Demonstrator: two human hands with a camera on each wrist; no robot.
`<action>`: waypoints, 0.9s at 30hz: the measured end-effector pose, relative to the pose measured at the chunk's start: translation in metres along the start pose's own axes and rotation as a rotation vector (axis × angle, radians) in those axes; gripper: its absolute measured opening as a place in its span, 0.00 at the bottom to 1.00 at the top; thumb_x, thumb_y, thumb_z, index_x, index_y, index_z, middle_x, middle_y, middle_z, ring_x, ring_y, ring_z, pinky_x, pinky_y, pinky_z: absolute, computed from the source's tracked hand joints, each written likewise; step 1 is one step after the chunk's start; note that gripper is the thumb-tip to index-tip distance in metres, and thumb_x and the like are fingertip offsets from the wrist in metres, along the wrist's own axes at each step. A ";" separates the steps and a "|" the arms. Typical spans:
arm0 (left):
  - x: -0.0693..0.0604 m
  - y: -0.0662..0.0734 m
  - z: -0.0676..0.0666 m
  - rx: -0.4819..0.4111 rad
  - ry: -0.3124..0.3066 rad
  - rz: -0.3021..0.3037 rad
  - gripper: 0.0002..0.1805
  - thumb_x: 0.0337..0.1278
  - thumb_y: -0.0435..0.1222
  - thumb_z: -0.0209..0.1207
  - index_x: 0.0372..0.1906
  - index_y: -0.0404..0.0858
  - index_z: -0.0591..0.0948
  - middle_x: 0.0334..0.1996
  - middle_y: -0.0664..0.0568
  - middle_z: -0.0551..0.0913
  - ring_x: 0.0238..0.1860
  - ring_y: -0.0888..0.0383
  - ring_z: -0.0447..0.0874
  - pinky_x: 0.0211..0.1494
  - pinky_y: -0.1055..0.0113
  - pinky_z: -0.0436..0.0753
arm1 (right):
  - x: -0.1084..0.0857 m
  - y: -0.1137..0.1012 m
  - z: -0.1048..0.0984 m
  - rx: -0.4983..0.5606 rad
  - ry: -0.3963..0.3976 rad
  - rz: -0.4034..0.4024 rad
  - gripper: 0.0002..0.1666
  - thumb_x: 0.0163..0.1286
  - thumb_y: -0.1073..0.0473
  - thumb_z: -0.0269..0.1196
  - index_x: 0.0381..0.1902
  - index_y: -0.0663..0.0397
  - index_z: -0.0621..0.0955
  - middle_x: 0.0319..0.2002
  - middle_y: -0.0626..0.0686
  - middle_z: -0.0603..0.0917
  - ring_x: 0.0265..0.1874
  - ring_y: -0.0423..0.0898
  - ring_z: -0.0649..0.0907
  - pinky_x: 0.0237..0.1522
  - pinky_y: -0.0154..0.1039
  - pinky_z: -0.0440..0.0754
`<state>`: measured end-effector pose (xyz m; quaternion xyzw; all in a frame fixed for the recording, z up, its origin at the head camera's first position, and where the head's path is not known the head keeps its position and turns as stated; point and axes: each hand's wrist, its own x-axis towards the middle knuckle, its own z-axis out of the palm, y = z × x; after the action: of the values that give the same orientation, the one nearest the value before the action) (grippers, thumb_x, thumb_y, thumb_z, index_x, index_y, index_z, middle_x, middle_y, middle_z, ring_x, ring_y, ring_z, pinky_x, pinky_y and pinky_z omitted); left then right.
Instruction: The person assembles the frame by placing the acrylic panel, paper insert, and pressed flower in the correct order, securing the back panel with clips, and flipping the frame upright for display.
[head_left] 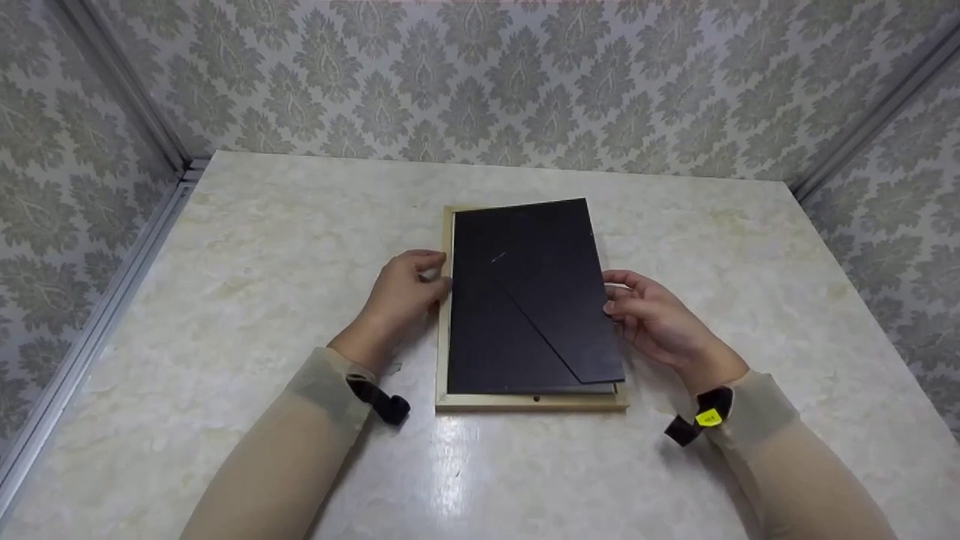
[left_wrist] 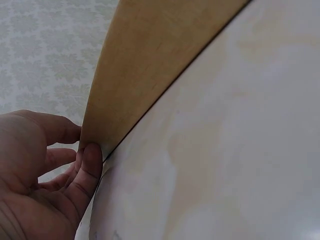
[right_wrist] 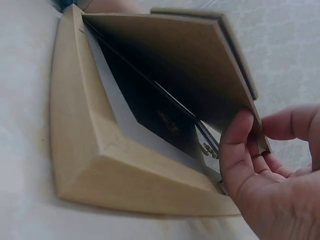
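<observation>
A light wooden frame [head_left: 531,402] lies on the table with a black backing board [head_left: 525,300] over it. The board's right side is raised, its left edge down along the frame's left side. My right hand [head_left: 664,326] pinches the raised edge between thumb and fingers; in the right wrist view the board's brown underside [right_wrist: 175,55] faces a dark picture with a pale border [right_wrist: 150,137] inside the frame. My left hand [head_left: 401,296] touches the frame's left side, thumb and fingertips against the wood [left_wrist: 135,65] in the left wrist view.
The marbled table [head_left: 300,202] extends around the frame on every side. Patterned walls [head_left: 480,82] stand behind it and at both sides, with metal rails [head_left: 90,337] at the left. Black straps sit on both wrists, a yellow tag [head_left: 708,418] on the right one.
</observation>
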<state>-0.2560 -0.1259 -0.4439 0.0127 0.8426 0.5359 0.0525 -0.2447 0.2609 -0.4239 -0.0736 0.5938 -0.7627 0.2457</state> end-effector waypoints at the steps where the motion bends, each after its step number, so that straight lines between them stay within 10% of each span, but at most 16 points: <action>1: 0.000 0.000 0.000 -0.003 -0.002 -0.001 0.32 0.78 0.37 0.64 0.81 0.33 0.77 0.83 0.42 0.74 0.56 0.53 0.87 0.52 0.72 0.86 | 0.000 0.000 0.000 -0.010 0.007 0.005 0.30 0.78 0.79 0.55 0.73 0.59 0.66 0.52 0.48 0.88 0.38 0.36 0.85 0.41 0.26 0.86; 27: 0.000 -0.001 -0.001 -0.012 -0.033 -0.006 0.38 0.73 0.37 0.74 0.83 0.36 0.76 0.85 0.42 0.72 0.60 0.49 0.88 0.41 0.72 0.87 | 0.000 0.002 0.004 -0.771 0.129 0.052 0.49 0.70 0.63 0.80 0.82 0.65 0.69 0.48 0.50 0.70 0.35 0.41 0.70 0.36 0.35 0.71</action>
<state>-0.2559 -0.1271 -0.4443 0.0187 0.8384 0.5405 0.0679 -0.2423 0.2575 -0.4250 -0.0974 0.8526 -0.4802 0.1815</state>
